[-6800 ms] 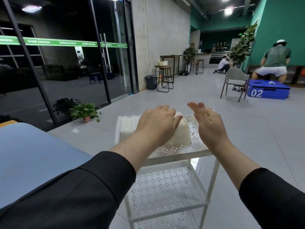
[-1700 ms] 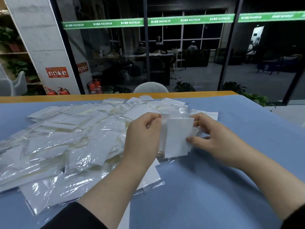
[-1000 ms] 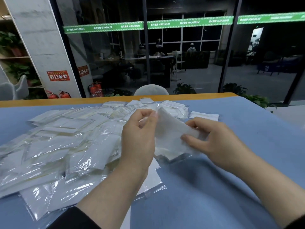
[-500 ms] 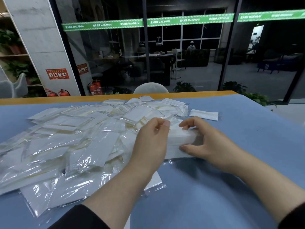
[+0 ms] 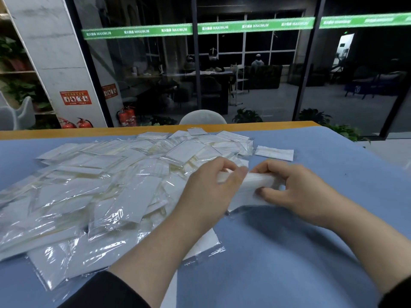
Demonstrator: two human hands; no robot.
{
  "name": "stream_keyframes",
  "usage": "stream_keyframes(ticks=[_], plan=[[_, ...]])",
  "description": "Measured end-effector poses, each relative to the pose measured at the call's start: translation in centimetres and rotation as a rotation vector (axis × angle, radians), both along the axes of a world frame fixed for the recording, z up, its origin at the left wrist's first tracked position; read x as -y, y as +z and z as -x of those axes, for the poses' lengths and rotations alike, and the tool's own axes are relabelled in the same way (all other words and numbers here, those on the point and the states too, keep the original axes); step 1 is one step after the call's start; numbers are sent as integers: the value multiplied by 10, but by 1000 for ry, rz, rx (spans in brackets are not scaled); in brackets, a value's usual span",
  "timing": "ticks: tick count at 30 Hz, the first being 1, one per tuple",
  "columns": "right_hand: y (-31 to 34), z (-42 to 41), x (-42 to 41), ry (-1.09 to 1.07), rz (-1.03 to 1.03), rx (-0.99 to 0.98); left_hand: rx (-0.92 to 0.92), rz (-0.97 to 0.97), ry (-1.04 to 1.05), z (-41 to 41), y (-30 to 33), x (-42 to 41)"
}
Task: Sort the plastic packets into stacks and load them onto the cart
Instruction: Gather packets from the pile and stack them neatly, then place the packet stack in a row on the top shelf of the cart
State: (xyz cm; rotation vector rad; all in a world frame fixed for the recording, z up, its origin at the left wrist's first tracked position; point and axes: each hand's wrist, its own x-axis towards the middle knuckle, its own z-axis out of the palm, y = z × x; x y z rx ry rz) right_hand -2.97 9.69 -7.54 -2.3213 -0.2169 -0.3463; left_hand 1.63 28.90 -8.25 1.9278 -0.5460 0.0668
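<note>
Packets (image 5: pixel 124 196) of clear plastic with white inserts lie in a loose heap across the left and middle of the blue desk (image 5: pixel 289 252), some slid over others at odd angles. Just right of the heap, both hands work a small bundle (image 5: pixel 255 185) of them: the left hand (image 5: pixel 209 192) has its grip curled round the bundle's left end, and the right hand (image 5: pixel 295 192) clamps the right end, thumb below and fingers over the top. The bundle sits low over the desk; whether it touches cannot be told. This looks like the stacking step, squaring a handful into an even stack. The next move probably calls for tapping the edges flush, then drawing more from the heap. Farther off, one single packet (image 5: pixel 274 152) lies apart near the desk's far right edge. No cart is in view.
</note>
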Motion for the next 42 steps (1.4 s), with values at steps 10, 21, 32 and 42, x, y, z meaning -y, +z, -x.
stream_keyframes(ticks=[10, 21, 32, 42], plan=[[-2, -1, 12, 4, 50, -121, 94, -410, -102, -2, 1, -6], [26, 45, 0, -162, -266, 172, -109, 248, -222, 7, 15, -6], [50, 186, 16, -304, -513, 175, -197, 277, -564, 105, 61, 59], [102, 421, 98, -693, -72, 0, -75, 18, -941, 252, 92, 183]])
